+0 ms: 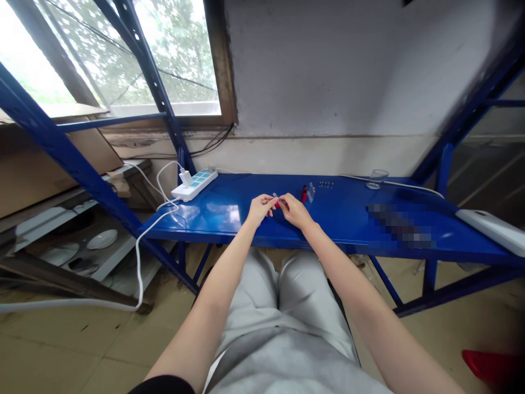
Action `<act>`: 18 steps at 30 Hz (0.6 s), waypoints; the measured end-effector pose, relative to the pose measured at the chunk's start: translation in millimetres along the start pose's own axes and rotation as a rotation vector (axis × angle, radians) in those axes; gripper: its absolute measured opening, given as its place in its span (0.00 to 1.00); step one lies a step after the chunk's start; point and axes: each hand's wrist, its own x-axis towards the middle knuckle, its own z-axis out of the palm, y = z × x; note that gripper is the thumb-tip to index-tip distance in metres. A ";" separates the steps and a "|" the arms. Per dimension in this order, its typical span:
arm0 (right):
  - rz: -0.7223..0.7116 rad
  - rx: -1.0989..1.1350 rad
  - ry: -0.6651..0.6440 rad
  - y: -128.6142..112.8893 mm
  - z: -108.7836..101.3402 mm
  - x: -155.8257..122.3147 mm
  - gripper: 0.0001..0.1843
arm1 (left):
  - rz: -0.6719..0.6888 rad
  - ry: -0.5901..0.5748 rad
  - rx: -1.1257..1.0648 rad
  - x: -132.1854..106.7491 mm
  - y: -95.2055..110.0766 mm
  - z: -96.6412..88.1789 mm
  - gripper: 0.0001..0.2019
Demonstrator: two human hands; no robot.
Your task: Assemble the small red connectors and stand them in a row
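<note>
My left hand (259,209) and my right hand (296,211) meet over the front of the blue table, fingertips pinched close together. Between them is a small clear piece (275,195) with a bit of red showing beneath it; the fingers cover most of it, so its kind is unclear. Just beyond my right hand stand small red-and-black pieces (304,193). Right beside these lie several small clear plastic pieces (311,192). A short row of tiny metallic-looking parts (326,185) is set out farther back to the right.
On the blue table (213,219), a white power strip (195,185) with a plugged-in charger sits left. A clear glass (377,179) stands back right, near a blurred-out dark object (400,225) and a white device (492,230). Blue metal posts frame both ends.
</note>
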 end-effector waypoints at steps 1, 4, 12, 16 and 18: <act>-0.006 0.003 -0.018 -0.8 0.2 -0.1 0.13 | 0.001 -0.001 -0.005 0.7 -1.1 -0.2 0.18; -0.008 0.013 -0.047 -1.8 0.6 -0.6 0.13 | 0.020 0.005 -0.015 2.4 -4.3 -1.1 0.18; -0.010 0.006 -0.057 2.7 3.7 -1.4 0.11 | 0.022 -0.043 -0.011 0.9 -3.3 -0.4 0.19; -0.006 0.019 -0.059 5.0 5.3 -1.3 0.11 | -0.014 -0.080 -0.060 1.0 -2.3 -0.8 0.17; -0.003 0.031 -0.063 5.6 5.6 -1.1 0.11 | -0.035 -0.091 -0.075 0.7 -1.6 -1.2 0.15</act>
